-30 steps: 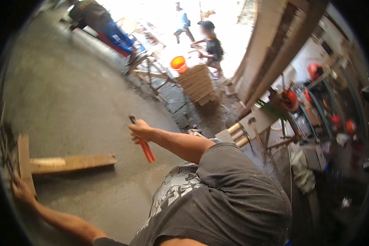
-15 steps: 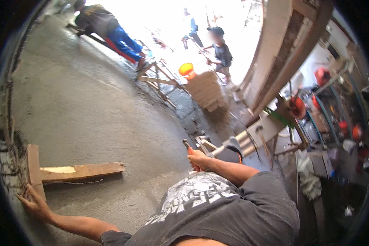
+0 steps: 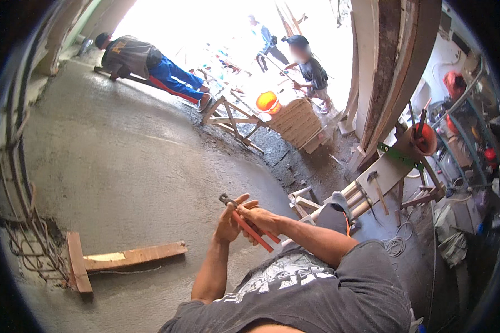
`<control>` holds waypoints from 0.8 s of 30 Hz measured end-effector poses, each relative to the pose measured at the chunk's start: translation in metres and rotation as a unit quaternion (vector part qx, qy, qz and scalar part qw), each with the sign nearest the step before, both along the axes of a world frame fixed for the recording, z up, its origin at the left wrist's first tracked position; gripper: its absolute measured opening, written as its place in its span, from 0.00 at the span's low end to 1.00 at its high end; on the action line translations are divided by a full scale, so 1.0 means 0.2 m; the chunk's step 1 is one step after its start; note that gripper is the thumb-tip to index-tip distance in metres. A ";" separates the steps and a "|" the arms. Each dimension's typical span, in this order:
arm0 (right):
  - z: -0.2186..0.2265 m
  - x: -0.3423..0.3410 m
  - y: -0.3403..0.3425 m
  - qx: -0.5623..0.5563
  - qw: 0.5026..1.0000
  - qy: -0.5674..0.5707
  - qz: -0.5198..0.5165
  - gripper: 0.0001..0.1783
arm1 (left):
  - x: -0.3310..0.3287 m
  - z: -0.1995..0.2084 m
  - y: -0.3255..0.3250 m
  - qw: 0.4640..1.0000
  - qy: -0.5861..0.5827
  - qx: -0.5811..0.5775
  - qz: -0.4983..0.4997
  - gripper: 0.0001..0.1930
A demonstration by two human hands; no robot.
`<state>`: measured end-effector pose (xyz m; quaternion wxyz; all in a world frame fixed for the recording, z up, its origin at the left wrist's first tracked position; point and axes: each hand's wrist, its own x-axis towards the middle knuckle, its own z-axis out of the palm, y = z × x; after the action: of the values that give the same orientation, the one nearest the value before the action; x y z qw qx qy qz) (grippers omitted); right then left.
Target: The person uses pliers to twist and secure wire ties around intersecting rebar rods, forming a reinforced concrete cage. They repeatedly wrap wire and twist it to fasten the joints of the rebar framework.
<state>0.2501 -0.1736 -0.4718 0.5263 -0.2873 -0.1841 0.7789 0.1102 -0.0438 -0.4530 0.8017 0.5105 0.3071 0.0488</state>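
In front of my chest, my two hands meet around a pair of pincers with red handles (image 3: 249, 226). My right hand (image 3: 263, 220) is closed on the pincers from the right side. My left hand (image 3: 225, 226) wraps round them near the dark metal jaws, its fingers partly hidden behind the tool. Below and to the left, a long wooden board (image 3: 136, 257) lies on the grey wet-looking concrete (image 3: 128, 166), butted against a short upright-looking plank (image 3: 79, 262). Bent steel rebar (image 3: 32, 236) sticks out beside that plank.
A worker in blue trousers (image 3: 175, 75) leans over the concrete at the far left. Beyond its edge stand a wooden trestle (image 3: 233, 122), an orange bucket (image 3: 268, 102) and another person (image 3: 312, 72). A hammer (image 3: 378, 191) lies on a board at right, near coiled cable (image 3: 397, 244).
My left hand has left the short plank by the rebar and come to the pincers in my right hand. The view has shifted slightly.
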 end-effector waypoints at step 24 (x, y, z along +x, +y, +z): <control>-3.20 0.99 -1.52 -0.561 0.599 -0.561 -0.104 0.20 | -0.31 -1.89 -0.01 0.674 0.575 0.246 -0.394 0.24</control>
<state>0.4483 -0.4773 -1.1114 0.1318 -0.9240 0.0615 0.3538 0.0472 -0.0453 -0.8319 0.2574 0.6898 0.4548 -0.5012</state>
